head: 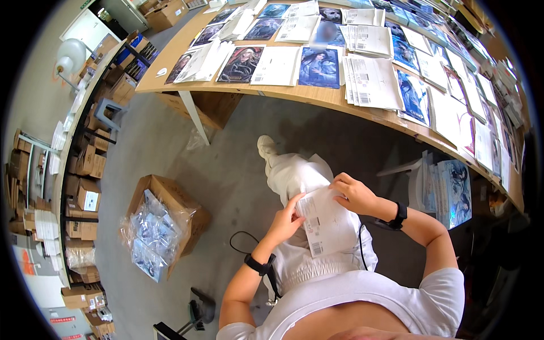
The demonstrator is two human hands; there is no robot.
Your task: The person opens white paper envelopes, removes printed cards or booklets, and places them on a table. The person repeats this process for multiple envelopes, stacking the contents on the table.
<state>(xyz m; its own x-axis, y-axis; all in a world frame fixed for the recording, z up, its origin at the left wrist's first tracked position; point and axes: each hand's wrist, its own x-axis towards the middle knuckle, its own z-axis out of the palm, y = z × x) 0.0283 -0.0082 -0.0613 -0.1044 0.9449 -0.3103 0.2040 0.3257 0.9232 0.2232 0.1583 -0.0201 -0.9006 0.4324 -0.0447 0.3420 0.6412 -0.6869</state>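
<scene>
A flat white packet [329, 223] with printed text and barcodes rests on my lap over white trousers. My left hand [287, 222] grips its left edge, thumb and fingers near the upper left corner. At the upper right corner, my right hand [353, 196] has bent fingers on the top edge and its thumb over the face. Whether the packet is a single piece or a thin stack cannot be told. Black bands with cables circle both wrists.
A wooden table [157, 83] curves ahead, covered with illustrated prints [319, 68] and piles of white packets [374, 83]. An open cardboard box [199, 229] of plastic-wrapped pieces stands on the floor at left. Boxed shelves line the left wall; a white chair [416, 187] holding picture boards is at right.
</scene>
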